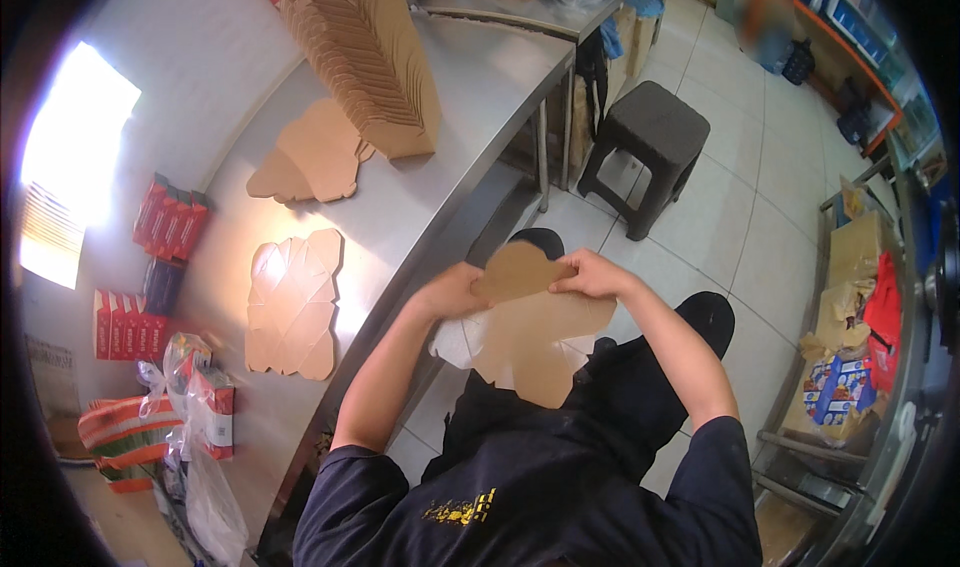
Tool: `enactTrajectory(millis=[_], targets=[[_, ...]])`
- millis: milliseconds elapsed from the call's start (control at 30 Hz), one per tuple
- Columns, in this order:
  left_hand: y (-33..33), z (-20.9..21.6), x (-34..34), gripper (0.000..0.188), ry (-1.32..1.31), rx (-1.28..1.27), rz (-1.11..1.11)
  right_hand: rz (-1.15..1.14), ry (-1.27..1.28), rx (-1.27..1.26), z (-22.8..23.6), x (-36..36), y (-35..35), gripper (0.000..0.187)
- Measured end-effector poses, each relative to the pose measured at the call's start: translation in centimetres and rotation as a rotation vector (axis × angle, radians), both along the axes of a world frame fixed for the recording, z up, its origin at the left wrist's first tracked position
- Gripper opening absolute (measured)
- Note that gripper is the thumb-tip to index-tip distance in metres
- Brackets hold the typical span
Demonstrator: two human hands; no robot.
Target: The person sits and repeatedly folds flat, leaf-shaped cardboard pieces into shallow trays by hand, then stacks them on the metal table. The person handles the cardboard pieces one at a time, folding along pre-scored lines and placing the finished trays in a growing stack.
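A flat brown cardboard box blank [538,335] with curved, lobed edges is held up over my lap. My left hand [455,292] grips its upper left edge, and my right hand [592,275] pinches its upper right edge between thumb and fingers. The far flap is bent up along a crease between the two hands. To my left, a pile of similar flat blanks [293,305] lies on the steel table [480,67]. Farther back is a looser pile of blanks [318,157]. Behind that, folded cardboard boxes [375,77] are nested in a tall, leaning stack.
Red boxes [170,222] and a striped bag [130,432] line the wall at the left. A dark plastic stool [655,132] stands on the tiled floor ahead. On the right, a shelf rack [830,447] holds cardboard, packages and a red cloth or bag [884,317].
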State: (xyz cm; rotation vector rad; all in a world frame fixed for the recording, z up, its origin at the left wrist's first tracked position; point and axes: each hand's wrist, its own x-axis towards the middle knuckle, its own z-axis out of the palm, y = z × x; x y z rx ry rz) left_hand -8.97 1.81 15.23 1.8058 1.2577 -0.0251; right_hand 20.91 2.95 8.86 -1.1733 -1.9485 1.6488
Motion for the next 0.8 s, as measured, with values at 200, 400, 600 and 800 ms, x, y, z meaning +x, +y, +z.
enactTrajectory(millis=[200, 400, 600, 800], targets=[[-8.3, -4.0, -0.1, 0.034, 0.048, 0.546, -0.015, 0.025, -0.270, 0.751, -0.9, -1.8, -5.8, 0.037], [-11.7, -4.6, 0.2, 0.041, 0.103, 0.709, -0.065, 0.048, -0.674, 0.901, 1.0, -2.2, -10.7, 0.066], [-6.9, -4.7, -0.8, 0.033, -0.419, -0.185, 0.551, -0.615, -0.013, -0.007, -2.5, 1.1, -8.3, 0.100], [-4.5, -2.2, -0.4, 0.080, -1.221, -0.888, 0.396, -0.361, 0.450, -0.499, 0.8, 5.1, -1.7, 0.064]])
